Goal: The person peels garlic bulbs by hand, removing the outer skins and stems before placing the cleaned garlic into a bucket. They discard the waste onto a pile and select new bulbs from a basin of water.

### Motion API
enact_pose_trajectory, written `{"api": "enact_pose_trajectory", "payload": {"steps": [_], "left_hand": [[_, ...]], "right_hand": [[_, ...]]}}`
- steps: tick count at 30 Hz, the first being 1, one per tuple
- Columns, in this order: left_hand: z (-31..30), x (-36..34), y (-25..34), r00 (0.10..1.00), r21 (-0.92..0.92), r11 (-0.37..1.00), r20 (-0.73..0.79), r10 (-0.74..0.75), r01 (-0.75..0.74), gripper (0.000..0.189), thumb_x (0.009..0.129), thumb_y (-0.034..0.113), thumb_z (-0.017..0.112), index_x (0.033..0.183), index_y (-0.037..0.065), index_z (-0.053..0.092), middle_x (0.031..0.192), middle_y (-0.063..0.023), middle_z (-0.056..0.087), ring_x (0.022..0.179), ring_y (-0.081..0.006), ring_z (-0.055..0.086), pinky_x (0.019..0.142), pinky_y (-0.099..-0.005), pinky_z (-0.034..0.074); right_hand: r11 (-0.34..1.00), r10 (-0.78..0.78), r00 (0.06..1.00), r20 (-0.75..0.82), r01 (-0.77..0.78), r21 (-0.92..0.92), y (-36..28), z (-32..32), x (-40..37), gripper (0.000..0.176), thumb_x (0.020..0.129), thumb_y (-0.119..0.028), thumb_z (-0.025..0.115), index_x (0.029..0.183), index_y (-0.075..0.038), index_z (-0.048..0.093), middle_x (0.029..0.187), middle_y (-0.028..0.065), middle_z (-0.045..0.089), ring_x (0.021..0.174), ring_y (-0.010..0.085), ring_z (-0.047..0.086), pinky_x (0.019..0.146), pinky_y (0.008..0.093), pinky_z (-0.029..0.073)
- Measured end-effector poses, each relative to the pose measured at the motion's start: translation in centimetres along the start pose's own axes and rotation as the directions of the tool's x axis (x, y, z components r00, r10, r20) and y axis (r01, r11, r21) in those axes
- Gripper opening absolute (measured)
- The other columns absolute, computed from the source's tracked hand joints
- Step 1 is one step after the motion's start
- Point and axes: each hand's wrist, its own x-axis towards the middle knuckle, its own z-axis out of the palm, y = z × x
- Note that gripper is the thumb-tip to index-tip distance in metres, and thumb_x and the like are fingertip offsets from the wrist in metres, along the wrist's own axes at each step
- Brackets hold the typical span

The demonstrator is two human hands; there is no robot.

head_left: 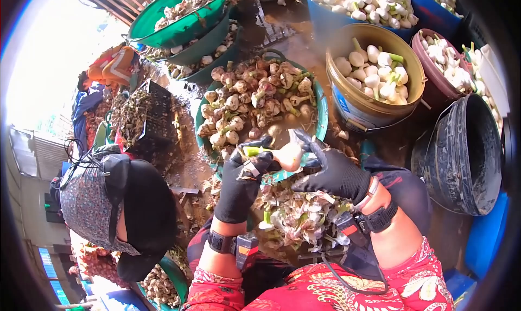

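A pale garlic bulb [289, 157] with a short green stem is held between my two gloved hands, over the near edge of a green basin. My left hand [247, 172], in a black glove, is closed around the stem end. On the bulb's other side, my right hand [331, 172], also black-gloved, has its fingers closed against the bulb. Unpeeled, dirty garlic [255, 96] fills much of the green basin [322, 107], with brownish water at its right side. Loose peelings [298, 213] lie below my hands.
A gold bucket [339, 88] of peeled bulbs stands right of the basin, with a black bucket [450, 153] beyond. Stacked green basins [190, 31] are at the upper left, a black crate [157, 115] below them. Another person [97, 197] in a patterned cap is close on the left.
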Motion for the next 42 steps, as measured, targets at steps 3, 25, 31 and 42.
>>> {"api": "enact_pose_trajectory", "payload": {"steps": [3, 25, 31, 42], "left_hand": [[1.0, -0.2, 0.0, 0.999, 0.064, 0.997, 0.027, -0.033, 0.031, 0.037, 0.085, 0.008, 0.062, 0.119, -0.005, 0.054, 0.096, -0.0107, 0.066, 0.083, -0.0178, 0.065, 0.079, -0.0324, 0.053], [0.1, -0.4, 0.1, 0.998, -0.062, 0.996, -0.03, 0.061, -0.063, 0.029, 0.084, 0.0, 0.06, 0.113, -0.001, 0.058, 0.113, -0.011, 0.062, 0.098, -0.0156, 0.06, 0.088, -0.0308, 0.048], [1.1, -0.5, -0.5, 0.942, 0.404, 0.851, 0.125, 0.311, -0.335, 0.025, 0.079, -0.009, 0.064, 0.099, 0.005, 0.06, 0.107, -0.0078, 0.062, 0.1, -0.0191, 0.059, 0.087, -0.031, 0.047], [2.2, -0.8, -1.3, 0.945, 0.373, 0.871, 0.057, 0.323, -0.32, 0.024, 0.082, -0.004, 0.064, 0.103, 0.005, 0.057, 0.106, -0.0087, 0.061, 0.1, -0.0213, 0.06, 0.087, -0.0329, 0.049]], "right_hand": [[0.926, 0.169, 0.985, 0.032, -0.17, 0.338, 0.8, 0.5, 0.7, 0.059, 0.07, -0.015, 0.081, 0.12, 0.0, 0.055, 0.1, 0.0087, 0.065, 0.087, 0.0122, 0.061, 0.079, 0.0258, 0.05], [0.783, 0.384, 0.909, -0.159, -0.23, 0.578, 0.2, 0.3, 0.8, 0.008, 0.088, -0.01, 0.059, 0.09, -0.003, 0.06, 0.078, 0.0023, 0.063, 0.064, 0.0092, 0.061, 0.052, 0.0236, 0.053], [0.828, 0.306, 0.937, -0.166, -0.176, 0.533, 0.2, 1.0, 0.8, 0.012, 0.084, -0.012, 0.065, 0.09, -0.002, 0.062, 0.076, 0.0031, 0.063, 0.063, 0.0084, 0.06, 0.053, 0.0238, 0.053], [0.917, 0.33, 0.873, -0.358, -0.207, 0.34, 0.5, 1.7, 0.8, 0.011, 0.08, -0.01, 0.06, 0.073, -0.002, 0.058, 0.059, 0.0046, 0.057, 0.049, 0.0106, 0.053, 0.047, 0.0276, 0.046]]}}
